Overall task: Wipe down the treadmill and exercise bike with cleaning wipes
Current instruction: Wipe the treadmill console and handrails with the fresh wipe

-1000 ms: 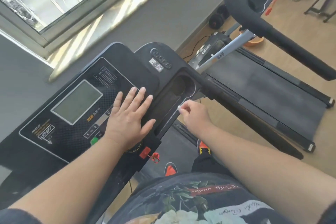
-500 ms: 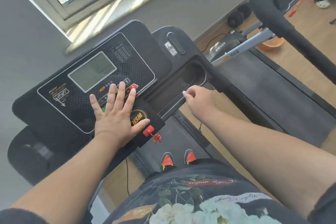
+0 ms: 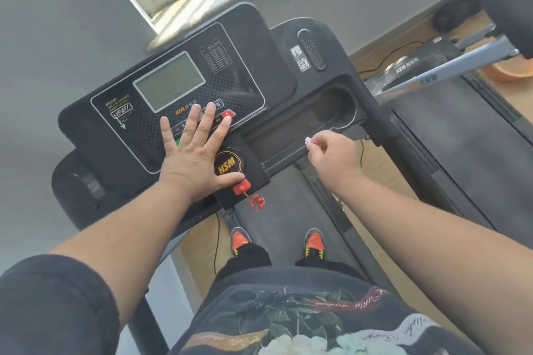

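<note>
Pinching mostly hidden wipe, right hand, treadmill console

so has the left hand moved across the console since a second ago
Yes. The left hand has slid left over the console, away from the cup holder tray. It lay beside the tray; now it covers the buttons under the display.

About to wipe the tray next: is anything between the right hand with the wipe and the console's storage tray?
Nothing visible. The right hand pinches a small white wipe at the near edge of the black recessed tray, which looks empty.
</note>
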